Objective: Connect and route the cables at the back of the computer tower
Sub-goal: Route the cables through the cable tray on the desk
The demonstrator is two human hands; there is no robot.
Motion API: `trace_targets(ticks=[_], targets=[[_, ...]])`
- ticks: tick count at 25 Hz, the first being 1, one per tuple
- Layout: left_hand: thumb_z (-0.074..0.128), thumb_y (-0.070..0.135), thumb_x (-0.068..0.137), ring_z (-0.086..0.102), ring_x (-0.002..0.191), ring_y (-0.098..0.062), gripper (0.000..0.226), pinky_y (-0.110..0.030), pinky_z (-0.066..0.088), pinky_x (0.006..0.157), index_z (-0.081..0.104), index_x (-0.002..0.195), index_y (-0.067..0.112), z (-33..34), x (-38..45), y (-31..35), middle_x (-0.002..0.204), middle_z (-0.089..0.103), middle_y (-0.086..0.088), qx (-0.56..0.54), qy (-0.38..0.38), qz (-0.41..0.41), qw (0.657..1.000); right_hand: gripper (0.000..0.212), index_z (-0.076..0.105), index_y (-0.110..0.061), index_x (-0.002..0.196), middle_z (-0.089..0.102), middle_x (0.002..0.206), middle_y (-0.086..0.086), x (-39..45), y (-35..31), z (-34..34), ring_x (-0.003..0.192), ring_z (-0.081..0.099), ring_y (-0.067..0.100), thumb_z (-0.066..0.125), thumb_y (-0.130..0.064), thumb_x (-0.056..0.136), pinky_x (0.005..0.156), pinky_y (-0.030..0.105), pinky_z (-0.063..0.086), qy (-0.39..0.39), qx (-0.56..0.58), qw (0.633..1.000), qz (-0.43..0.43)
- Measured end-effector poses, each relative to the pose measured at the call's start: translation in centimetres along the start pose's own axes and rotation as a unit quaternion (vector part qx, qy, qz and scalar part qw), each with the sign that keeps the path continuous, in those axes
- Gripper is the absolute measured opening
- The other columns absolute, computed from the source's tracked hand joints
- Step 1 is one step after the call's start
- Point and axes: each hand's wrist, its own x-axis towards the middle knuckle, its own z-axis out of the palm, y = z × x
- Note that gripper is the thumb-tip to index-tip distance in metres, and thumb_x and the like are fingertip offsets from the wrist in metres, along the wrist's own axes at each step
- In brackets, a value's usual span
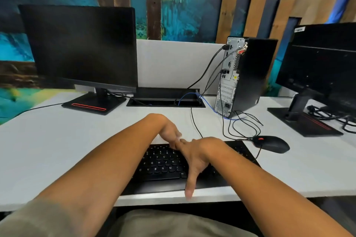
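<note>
White desk [57,140] carries monitors [81,48], tower [248,75], keyboard [163,163], mouse [271,144], cables [242,123].

Bare worktop [163,119] lies open between the keyboard [165,163] and the cable tray [165,100]. Loose black cables [244,125] and a mouse [271,144] crowd the approach to the computer tower [248,75], whose rear panel already carries plugged leads.

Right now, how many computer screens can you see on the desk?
2. One monitor stands at the left of the desk, the other monitor at the right edge, partly cut off. Neither hides another.
</note>
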Motion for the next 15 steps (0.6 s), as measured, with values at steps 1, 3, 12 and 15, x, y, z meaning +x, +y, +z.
trace_targets(ticks=[1, 3, 12, 15], targets=[[0.060, 0.041, 0.094, 0.025, 0.148, -0.024, 0.076, -0.040, 0.022, 0.119, 0.021, 0.158, 0.029, 0.0, 0.3, -0.3, 0.163, 0.025, 0.000, -0.003, 0.002, 0.000, 1.000, 0.147, -0.006, -0.041, 0.154, 0.018, 0.165, -0.005, -0.2, 0.3, -0.3, 0.146, 0.033, 0.026, 0.093, -0.058, 0.048, 0.115, 0.048, 0.035, 0.006, 0.036, 0.999, -0.020], [0.063, 0.040, 0.091, 0.027, 0.148, -0.024, 0.078, -0.041, 0.024, 0.119, 0.022, 0.157, 0.034, -0.1, 1.1, -0.7, 0.163, 0.026, 0.002, -0.005, -0.001, -0.002, 1.000, 0.139, 0.006, -0.038, 0.152, 0.040, 0.154, -0.001, -0.3, 1.0, -0.2, 0.136, 0.046, 0.026, 0.094, -0.056, 0.046, 0.109, 0.044, 0.042, 0.030, 0.059, 0.996, -0.054], [0.063, 0.018, 0.091, 0.051, 0.123, -0.022, 0.046, -0.041, 0.048, 0.102, 0.060, 0.133, 0.037, -0.8, 1.4, -3.1, 0.142, 0.054, 0.002, -0.097, 0.043, 0.024, 0.994, 0.110, 0.031, -0.039, 0.151, 0.049, 0.146, -0.004, 2.5, 2.7, 0.4, 0.121, 0.053, 0.020, 0.079, -0.068, 0.056, 0.094, 0.038, 0.049, 0.155, 0.056, 0.981, -0.103], [0.057, 0.012, 0.091, 0.056, 0.116, -0.019, 0.040, -0.033, 0.045, 0.098, 0.065, 0.127, 0.027, -0.1, 1.6, -4.0, 0.131, 0.062, 0.003, -0.135, 0.101, 0.007, 0.986, 0.106, 0.037, -0.041, 0.149, 0.052, 0.144, -0.006, 4.7, 3.0, -1.0, 0.121, 0.054, 0.019, 0.079, -0.069, 0.055, 0.096, 0.039, 0.049, 0.151, 0.046, 0.983, -0.098]])
